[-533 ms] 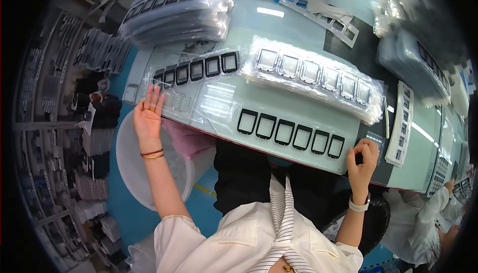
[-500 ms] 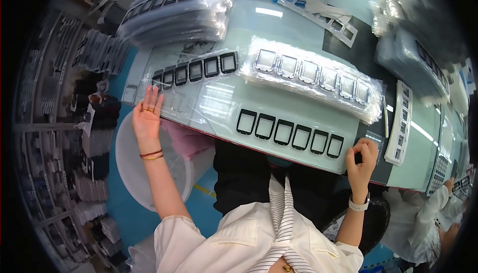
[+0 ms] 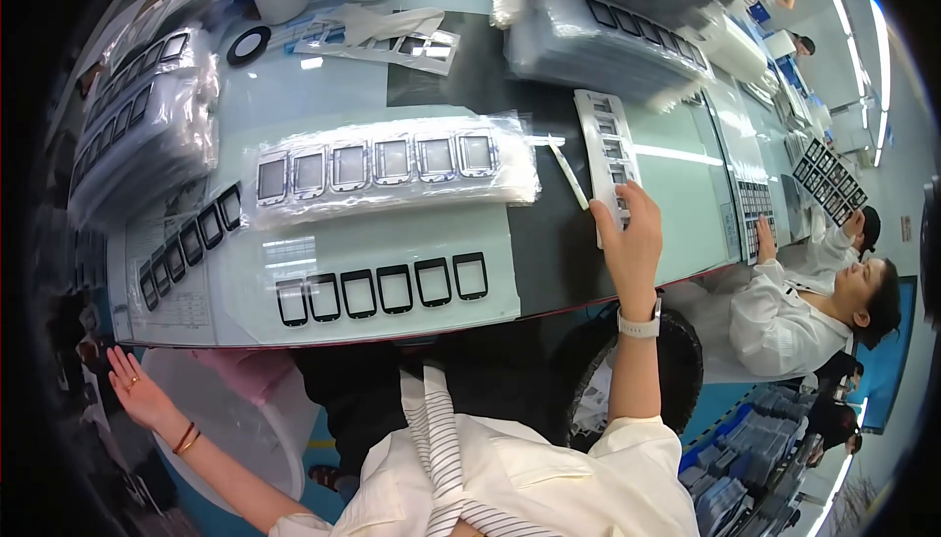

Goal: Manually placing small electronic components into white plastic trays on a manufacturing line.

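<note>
The white tray strip (image 3: 610, 160) with its column of small pockets lies on the dark mat (image 3: 549, 233) at the right of the bench, and my right hand (image 3: 629, 238) rests on its near end, fingers loosely spread and flat, gripping nothing. My left hand (image 3: 132, 387) hangs wide open below the bench edge at my far left, palm up, holding nothing. Just past the bench edge sits a row of black frames (image 3: 382, 287) on a clear sheet. Beyond it, a clear bag of framed screens (image 3: 382, 165) lies across the bench. A thin white stick (image 3: 569, 174) lies between that bag and the strip. Farther off are stacked bagged trays (image 3: 608, 23).
</note>
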### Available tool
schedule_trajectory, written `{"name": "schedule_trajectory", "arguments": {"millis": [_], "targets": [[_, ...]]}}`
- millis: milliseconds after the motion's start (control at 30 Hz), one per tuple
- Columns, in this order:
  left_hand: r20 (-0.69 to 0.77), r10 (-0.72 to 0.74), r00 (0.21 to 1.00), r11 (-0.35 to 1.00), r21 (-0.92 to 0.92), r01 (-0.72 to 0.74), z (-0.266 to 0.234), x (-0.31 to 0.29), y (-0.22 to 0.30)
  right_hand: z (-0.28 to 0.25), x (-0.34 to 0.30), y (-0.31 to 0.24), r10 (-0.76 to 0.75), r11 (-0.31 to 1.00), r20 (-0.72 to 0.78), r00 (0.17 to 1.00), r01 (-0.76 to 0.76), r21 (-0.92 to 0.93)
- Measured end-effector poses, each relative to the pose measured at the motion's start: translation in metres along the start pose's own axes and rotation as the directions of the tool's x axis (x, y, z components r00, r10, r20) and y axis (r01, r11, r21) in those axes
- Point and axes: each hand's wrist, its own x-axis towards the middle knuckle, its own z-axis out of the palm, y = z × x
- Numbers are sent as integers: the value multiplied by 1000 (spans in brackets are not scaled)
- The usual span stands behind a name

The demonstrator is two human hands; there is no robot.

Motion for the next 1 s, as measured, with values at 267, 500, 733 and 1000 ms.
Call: {"name": "schedule_trajectory", "arguments": {"millis": [267, 500, 733, 1000], "targets": [[-226, 235, 945, 908, 398, -131, 77, -12, -4, 6, 6, 39, 181, 980, 57, 982, -185, 76], [79, 42, 996, 960, 273, -62, 150, -23, -42, 12, 1, 37, 68, 997, -22, 997, -67, 41], [143, -14, 990, 932, 359, -39, 230, -46, -69, -15, 23, 74, 268, 950, -329, 905, -192, 247], [164, -231, 959, 895, 422, 144, 264, -73, -80, -56, 13, 12, 43, 838, -485, 873, 233, 494]]}}
